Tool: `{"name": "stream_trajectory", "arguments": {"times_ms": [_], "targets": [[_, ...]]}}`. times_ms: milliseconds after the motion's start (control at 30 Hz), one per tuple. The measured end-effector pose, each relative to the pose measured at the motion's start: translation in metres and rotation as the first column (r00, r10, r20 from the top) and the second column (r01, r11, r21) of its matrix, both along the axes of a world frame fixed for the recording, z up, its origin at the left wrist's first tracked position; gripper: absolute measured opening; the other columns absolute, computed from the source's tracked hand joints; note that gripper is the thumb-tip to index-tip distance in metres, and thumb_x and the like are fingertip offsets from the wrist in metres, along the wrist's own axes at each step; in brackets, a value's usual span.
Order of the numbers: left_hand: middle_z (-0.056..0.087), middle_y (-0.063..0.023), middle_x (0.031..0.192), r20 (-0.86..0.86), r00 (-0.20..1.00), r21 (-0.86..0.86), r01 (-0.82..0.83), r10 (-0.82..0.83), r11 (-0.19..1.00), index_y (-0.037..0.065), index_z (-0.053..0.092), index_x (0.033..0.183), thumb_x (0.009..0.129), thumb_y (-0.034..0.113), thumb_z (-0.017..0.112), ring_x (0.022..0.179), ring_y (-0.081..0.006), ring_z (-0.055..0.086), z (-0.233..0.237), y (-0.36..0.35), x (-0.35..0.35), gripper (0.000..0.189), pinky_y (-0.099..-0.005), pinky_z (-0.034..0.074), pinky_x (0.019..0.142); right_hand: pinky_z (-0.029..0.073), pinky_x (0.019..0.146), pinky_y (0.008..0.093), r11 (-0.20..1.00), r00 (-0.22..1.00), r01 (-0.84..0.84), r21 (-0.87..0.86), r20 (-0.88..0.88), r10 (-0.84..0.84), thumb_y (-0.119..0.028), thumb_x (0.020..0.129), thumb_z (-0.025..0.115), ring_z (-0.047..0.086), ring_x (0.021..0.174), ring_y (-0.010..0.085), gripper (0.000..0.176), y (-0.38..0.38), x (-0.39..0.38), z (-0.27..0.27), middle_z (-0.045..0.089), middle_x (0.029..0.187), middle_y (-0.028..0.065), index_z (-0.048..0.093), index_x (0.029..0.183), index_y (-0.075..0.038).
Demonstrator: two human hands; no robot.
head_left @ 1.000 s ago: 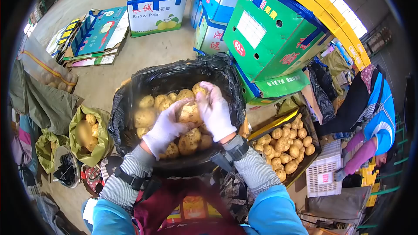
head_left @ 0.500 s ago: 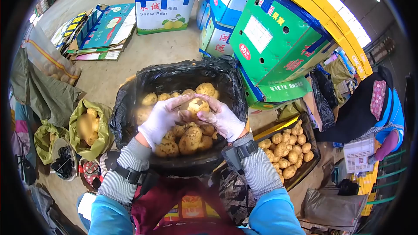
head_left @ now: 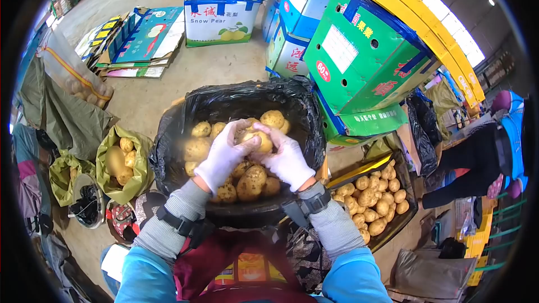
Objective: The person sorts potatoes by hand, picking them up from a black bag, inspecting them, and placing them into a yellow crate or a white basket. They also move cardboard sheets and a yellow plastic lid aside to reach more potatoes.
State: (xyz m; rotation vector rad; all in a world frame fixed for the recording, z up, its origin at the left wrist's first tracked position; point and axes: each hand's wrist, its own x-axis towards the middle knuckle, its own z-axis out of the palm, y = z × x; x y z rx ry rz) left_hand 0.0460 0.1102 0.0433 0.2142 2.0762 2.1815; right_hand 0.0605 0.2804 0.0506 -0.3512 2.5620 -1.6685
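A potato [head_left: 259,141] is held between my two gloved hands, above a box lined with a black plastic bag [head_left: 188,104]. My left hand [head_left: 229,154] grips it from the left, thumb pressed to its near side. From the right, my right hand [head_left: 285,160] curls its fingers round the same potato. Beneath and around them lie several soil-marked potatoes, among them a large one [head_left: 251,182] just below my hands. Both white gloves are smudged, and my palms partly cover the held potato.
At right stands a black crate of potatoes [head_left: 415,213]. Open green sacks [head_left: 137,177] with potatoes are at left. Stacked green cartons [head_left: 359,50] rise close behind the box on the right. Flattened cardboard [head_left: 143,39] lies on the floor. A co-worker [head_left: 477,146] bends at far right.
My hands have turned the potato and closed further round it, the left wrist rotating. The view has shifted slightly. The co-worker at right has changed posture.
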Motion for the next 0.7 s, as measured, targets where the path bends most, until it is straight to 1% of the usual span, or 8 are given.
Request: {"name": "stream_trajectory", "arguments": {"times_ms": [100,133,167,233,333,433,633,700], "targets": [[0.066,-0.0036,0.092,0.024,0.999,-0.293,-0.013,0.021,0.956,-0.002,0.062,0.11,0.094,0.016,0.063,0.086,-0.0114,0.061,0.005,-0.003,0.0,0.024,-0.0265,0.05,0.082,0.045,0.103,0.0327,0.994,0.999,0.017,-0.109,-0.027,-0.02,-0.01,0.078,0.081,0.057,0.121,0.0216,0.064,-0.008,0.003,-0.011,0.06,0.13,0.0122,0.052,0.135,-0.004],[0.067,-0.0032,0.089,-0.107,0.982,-0.093,-0.168,0.158,0.981,-0.002,0.062,0.109,0.094,0.013,0.062,0.084,-0.0111,0.061,-0.05,-0.008,-0.021,0.021,-0.0251,0.05,0.08,0.044,0.104,0.0326,0.987,0.999,-0.001,-0.159,-0.048,-0.007,-0.01,0.078,0.081,0.056,0.122,0.0214,0.064,-0.009,0.004,-0.012,0.06,0.13,0.012,0.052,0.135,-0.004],[0.067,-0.0041,0.097,0.064,0.983,0.087,-0.18,0.175,0.98,0.003,0.064,0.108,0.096,0.017,0.061,0.086,-0.014,0.062,-0.048,-0.012,-0.025,0.018,-0.0289,0.051,0.077,0.043,0.105,0.0324,0.978,0.997,-0.022,-0.206,-0.072,0.007,-0.01,0.078,0.081,0.055,0.123,0.0212,0.063,-0.01,0.004,-0.012,0.06,0.131,0.0118,0.052,0.134,-0.005],[0.067,-0.0064,0.105,0.129,0.979,0.184,-0.18,0.158,0.966,0.001,0.062,0.114,0.096,0.017,0.061,0.091,-0.0125,0.062,-0.043,-0.013,-0.025,0.024,-0.0278,0.051,0.083,0.042,0.106,0.0324,0.982,0.994,-0.032,-0.187,-0.11,0.011,-0.01,0.077,0.081,0.054,0.125,0.0208,0.064,-0.007,0.001,-0.008,0.059,0.131,0.0118,0.052,0.134,-0.004],[0.064,-0.0061,0.116,0.522,0.817,0.441,-0.012,-0.245,0.898,0.005,0.058,0.124,0.096,0.019,0.061,0.099,-0.014,0.062,0.002,-0.026,-0.012,0.032,-0.0313,0.051,0.087,0.04,0.108,0.0331,0.999,0.977,0.007,0.036,-0.212,0.001,-0.006,0.075,0.081,0.052,0.126,0.021,0.07,-0.002,-0.003,-0.008,0.056,0.135,0.0127,0.049,0.136,-0.001],[0.061,-0.0047,0.122,0.383,0.835,0.635,0.074,-0.396,0.769,0.009,0.052,0.133,0.095,0.022,0.061,0.107,-0.0154,0.061,-0.006,-0.022,-0.011,0.041,-0.0338,0.052,0.091,0.041,0.107,0.0348,0.999,0.965,0.03,-0.029,-0.261,-0.036,-0.008,0.076,0.079,0.054,0.125,0.0253,0.068,-0.007,-0.001,-0.011,0.057,0.133,0.0144,0.048,0.137,-0.002],[0.058,-0.0085,0.127,0.204,0.963,0.44,0.073,-0.179,0.895,0.002,0.046,0.138,0.089,0.005,0.063,0.113,-0.0173,0.06,-0.01,-0.009,-0.008,0.053,-0.0325,0.05,0.096,0.045,0.103,0.041,0.954,0.953,0.203,0.22,-0.269,-0.141,-0.01,0.08,0.068,0.056,0.12,0.0364,0.055,-0.013,0.005,0.0,0.057,0.13,0.0181,0.049,0.132,-0.005],[0.058,-0.0087,0.127,0.188,0.964,0.434,0.09,-0.187,0.896,0.002,0.045,0.139,0.087,0.0,0.062,0.112,-0.0173,0.06,-0.01,-0.009,-0.007,0.055,-0.0317,0.051,0.093,0.047,0.1,0.0385,0.951,0.949,0.212,0.226,-0.281,-0.145,-0.005,0.082,0.063,0.06,0.116,0.0322,0.048,-0.013,0.004,-0.001,0.06,0.126,0.0167,0.053,0.128,-0.003]]}}
